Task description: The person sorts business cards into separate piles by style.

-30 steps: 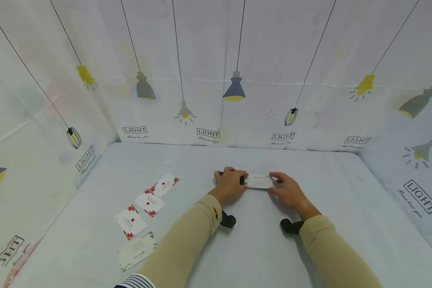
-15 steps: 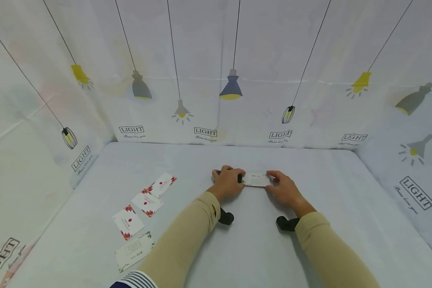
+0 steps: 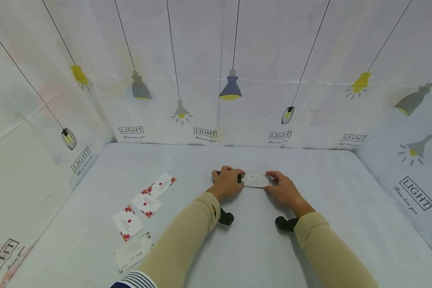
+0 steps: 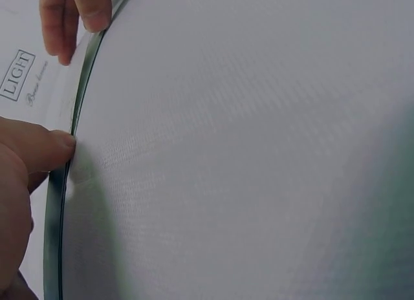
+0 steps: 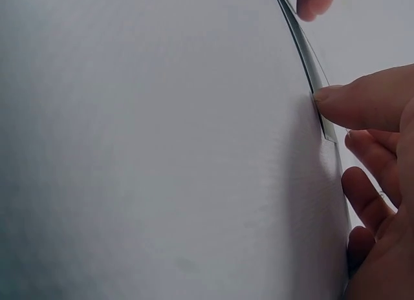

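White card (image 3: 255,180) at centre, pinched by its right end

Nearest me, the left sleeve (image 3: 187,232) slants up from the bottom edge and the right sleeve (image 3: 331,248) from lower right. Lower left, here's a leaf-printed card (image 3: 133,252), with the left sleeve running close alongside. Above that, climbing the left of the frame, lie three red-flowered cards (image 3: 127,223), the upper two meeting at their edges. A black fitting (image 3: 226,219) juts inward by each sleeve.

Now the middle! The left hand (image 3: 227,184) grips a dark object (image 3: 239,179) and blocks most of it from me; only bits peek out. Immediately right of it lies the white card; whether they touch, I can't tell. And the right hand (image 3: 283,191) has that card's right end narrowly between thumb and fingers.

Beyond, the white tabletop (image 3: 345,192) meets a lamp-printed backdrop (image 3: 259,40) filling the upper frame.

Against a second ago: my whole picture sits slightly further left, both hands keep the same hold, and the cards on the left lie as they did.
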Available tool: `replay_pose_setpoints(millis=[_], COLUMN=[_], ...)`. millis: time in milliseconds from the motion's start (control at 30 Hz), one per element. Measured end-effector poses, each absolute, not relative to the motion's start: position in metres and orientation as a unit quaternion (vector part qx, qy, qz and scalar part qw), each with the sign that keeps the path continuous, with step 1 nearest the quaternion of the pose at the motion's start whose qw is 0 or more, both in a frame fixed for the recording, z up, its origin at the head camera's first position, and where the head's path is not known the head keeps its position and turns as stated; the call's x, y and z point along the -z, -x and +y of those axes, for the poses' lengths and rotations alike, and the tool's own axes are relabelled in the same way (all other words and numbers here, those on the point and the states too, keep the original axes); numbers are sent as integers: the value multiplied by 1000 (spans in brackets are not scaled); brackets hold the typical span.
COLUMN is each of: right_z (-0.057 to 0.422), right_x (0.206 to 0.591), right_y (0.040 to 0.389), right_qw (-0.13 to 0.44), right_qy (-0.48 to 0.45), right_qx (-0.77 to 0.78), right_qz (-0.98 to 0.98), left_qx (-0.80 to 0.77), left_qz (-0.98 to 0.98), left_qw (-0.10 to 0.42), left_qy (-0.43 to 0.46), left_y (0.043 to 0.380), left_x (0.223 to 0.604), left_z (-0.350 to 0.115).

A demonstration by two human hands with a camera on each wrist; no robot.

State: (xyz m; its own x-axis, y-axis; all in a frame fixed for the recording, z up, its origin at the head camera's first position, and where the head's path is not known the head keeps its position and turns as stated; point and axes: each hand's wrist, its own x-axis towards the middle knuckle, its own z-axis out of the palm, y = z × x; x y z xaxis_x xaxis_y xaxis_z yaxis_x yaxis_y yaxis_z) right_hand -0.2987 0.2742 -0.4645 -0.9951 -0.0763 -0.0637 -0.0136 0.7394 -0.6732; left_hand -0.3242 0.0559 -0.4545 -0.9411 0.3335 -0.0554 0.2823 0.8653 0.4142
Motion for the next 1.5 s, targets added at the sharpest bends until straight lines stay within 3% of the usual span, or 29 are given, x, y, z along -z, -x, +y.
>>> replay_pose_setpoints(millis=[933,1500], right_z=[274,272], right_x=[464,464], right_y=[297,294], right_qw=[50,46], right_qy=[25,23], right_qx=[366,361], right_qz=[929,931], left_qx=[-234,-252], left_qz=[956,940], left_qw=[48,48], left_qy=[-172,-226], left_y=[324,317], left_x=[457,444], left_z=[48,-14])
